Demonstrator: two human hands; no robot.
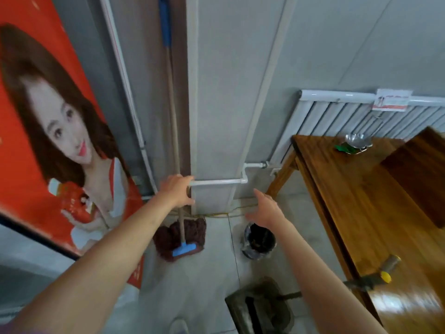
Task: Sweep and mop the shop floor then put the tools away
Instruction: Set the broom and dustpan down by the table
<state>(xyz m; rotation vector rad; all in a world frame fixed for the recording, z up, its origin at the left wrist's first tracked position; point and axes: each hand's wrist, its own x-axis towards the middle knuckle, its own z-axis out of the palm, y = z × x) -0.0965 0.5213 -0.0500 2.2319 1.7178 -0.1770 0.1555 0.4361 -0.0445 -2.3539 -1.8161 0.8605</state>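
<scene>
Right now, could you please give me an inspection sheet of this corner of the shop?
Surface: grey tiled floor, no spill seen.
Job's things: mop upright in the wall corner, head on the floor; dustpan on the floor at the bottom, handle toward the table.
Clutter: lined bin right of the mop; metal dish on the wooden table.
Hands: left hand at the mop handle, fingers loosely curved, grip unclear; right hand open, holding nothing.
Cables: yellow cord along the wall base.
Surroundings: red poster left, radiator and pipes right.
</scene>
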